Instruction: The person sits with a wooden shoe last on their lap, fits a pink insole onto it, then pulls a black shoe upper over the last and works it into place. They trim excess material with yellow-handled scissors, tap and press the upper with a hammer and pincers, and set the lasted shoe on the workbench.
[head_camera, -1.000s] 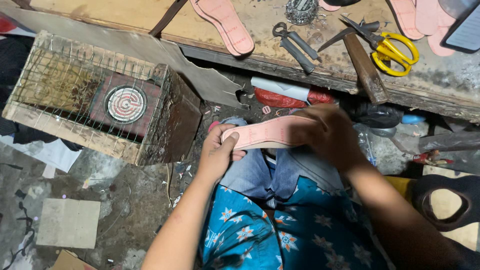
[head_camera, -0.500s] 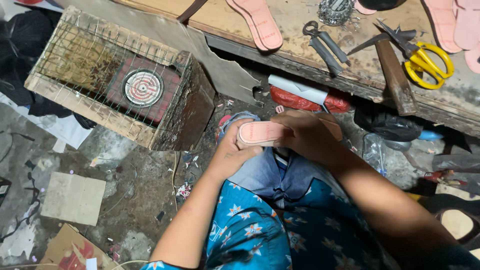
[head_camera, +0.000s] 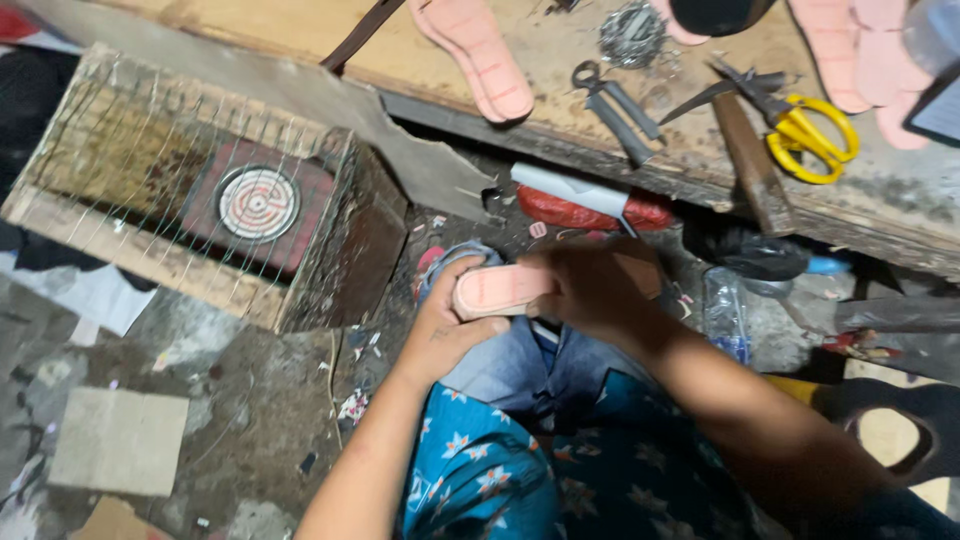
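1. Fingers of the left hand (head_camera: 455, 325) curl closed around the near end of a pink shoe insole (head_camera: 500, 290), thumb on top; the fingers of the right hand (head_camera: 590, 290) close over its other end, though motion blur hides exactly how they pinch it.

2. That insole sits in the air just above the person's knees, over the jeans (head_camera: 520, 365), below the edge of the table (head_camera: 300, 50) and well apart from the other things on it.

3. Judging from the grip, the piece is being bent or pressed between both hands. It looks thin and flexible, so an even squeeze from both ends should serve better than a twist, which could crease it.

4. Keeping the left thumb flat on the upper face would likely stop the end slipping out.

5. Holding the work close to the lap seems wise: the floor beneath is littered with scraps and a plastic bottle (head_camera: 725, 320) lies just beside the right forearm, so a dropped piece could pick up dirt.

6. On the table lie another pink insole (head_camera: 475, 55), dark pliers (head_camera: 610, 105), yellow-handled scissors (head_camera: 805, 130) and a hammer (head_camera: 745, 165), all within reach.

7. To the left stands a wire-covered wooden box (head_camera: 120, 200) with a round coil heater (head_camera: 258, 203) inside; whether it is hot cannot be told, so keeping the left elbow away from it seems prudent.
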